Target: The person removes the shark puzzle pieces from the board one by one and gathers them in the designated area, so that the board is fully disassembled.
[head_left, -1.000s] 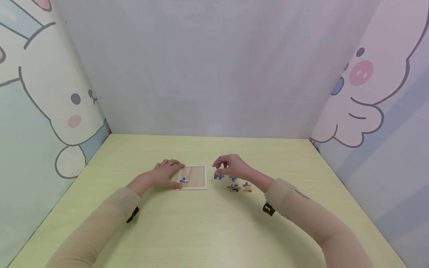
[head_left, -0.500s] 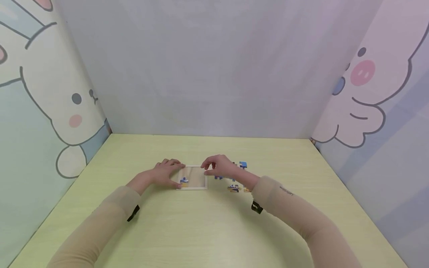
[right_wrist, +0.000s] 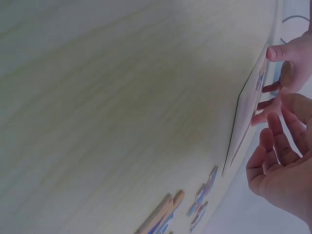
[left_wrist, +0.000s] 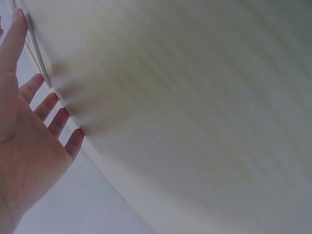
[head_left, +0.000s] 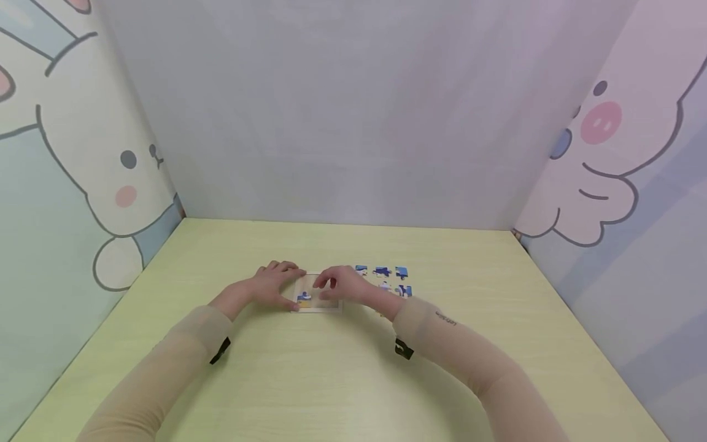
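A shallow wooden puzzle tray (head_left: 317,310) with a pale rim lies in the middle of the table. One blue, white and yellow puzzle piece (head_left: 304,298) sits in its near left corner. My left hand (head_left: 269,287) rests at the tray's left side, thumb and forefinger spread to its near and far corners. Over the tray's right half hovers my right hand (head_left: 345,285), its fingers loosely bent. In the right wrist view no piece shows between that right hand's fingers (right_wrist: 274,141). Its forearm and hand hide part of the tray and some loose pieces.
Several loose puzzle pieces, such as a blue one (head_left: 401,272) and another (head_left: 405,291), lie right of the tray. The light wooden table (head_left: 331,380) meets a plain grey curtain (head_left: 342,123) behind. Cartoon-printed curtains (head_left: 72,184) flank both sides.
My right hand has moved left from above the loose pieces to over the tray. The far loose pieces have come into sight behind it. My left hand stays at the tray.
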Demonstrator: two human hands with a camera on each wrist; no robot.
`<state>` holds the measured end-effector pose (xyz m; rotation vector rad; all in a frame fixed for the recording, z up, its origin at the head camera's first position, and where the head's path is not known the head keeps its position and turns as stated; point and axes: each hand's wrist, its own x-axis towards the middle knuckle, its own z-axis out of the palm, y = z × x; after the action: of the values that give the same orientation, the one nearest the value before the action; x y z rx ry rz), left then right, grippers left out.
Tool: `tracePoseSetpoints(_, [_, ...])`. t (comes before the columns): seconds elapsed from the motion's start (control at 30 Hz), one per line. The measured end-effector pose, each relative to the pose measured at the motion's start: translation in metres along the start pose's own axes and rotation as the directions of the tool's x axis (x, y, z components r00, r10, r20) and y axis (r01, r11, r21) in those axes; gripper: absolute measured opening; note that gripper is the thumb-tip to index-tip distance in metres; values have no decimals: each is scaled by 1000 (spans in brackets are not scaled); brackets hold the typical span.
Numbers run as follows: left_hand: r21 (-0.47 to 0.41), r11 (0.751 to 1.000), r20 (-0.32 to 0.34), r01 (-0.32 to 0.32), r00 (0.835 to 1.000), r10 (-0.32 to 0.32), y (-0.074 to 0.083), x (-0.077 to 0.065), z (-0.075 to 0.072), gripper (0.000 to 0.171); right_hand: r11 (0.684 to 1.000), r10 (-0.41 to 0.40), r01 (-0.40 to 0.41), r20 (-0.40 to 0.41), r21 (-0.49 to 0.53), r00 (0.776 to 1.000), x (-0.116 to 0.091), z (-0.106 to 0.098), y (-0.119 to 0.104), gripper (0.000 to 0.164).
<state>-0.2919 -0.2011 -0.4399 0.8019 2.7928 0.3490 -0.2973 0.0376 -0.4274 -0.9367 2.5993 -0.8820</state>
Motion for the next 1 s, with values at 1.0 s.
tracePoseSetpoints(1.0, [17,1000,4,-15,1000,15,-2,2,1,95,988,4,5,60,-151,998,18,24,-1,33])
